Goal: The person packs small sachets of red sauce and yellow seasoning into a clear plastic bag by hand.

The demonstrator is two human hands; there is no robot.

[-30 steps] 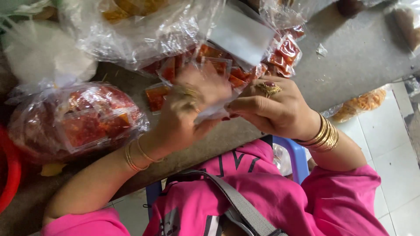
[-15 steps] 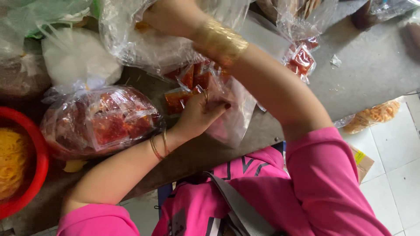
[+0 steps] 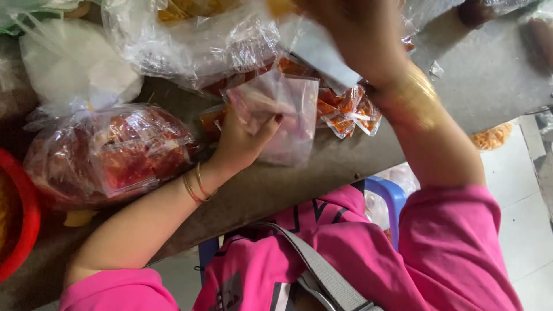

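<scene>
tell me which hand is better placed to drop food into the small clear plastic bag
Right, probably. The left hand already holds the small clear plastic bag over the grey table, while the right hand, blurred, is up among the larger clear plastic food bags.

Pink sleeves (image 3: 455, 242) cover both upper arms, forearms bare below; thin gold bangles (image 3: 194, 185) circle the left wrist, a broad stack of gold bangles (image 3: 410, 99) the right, blurred; grey strap (image 3: 314, 265) crosses the pink top (image 3: 322, 224) with dark lettering.
</scene>
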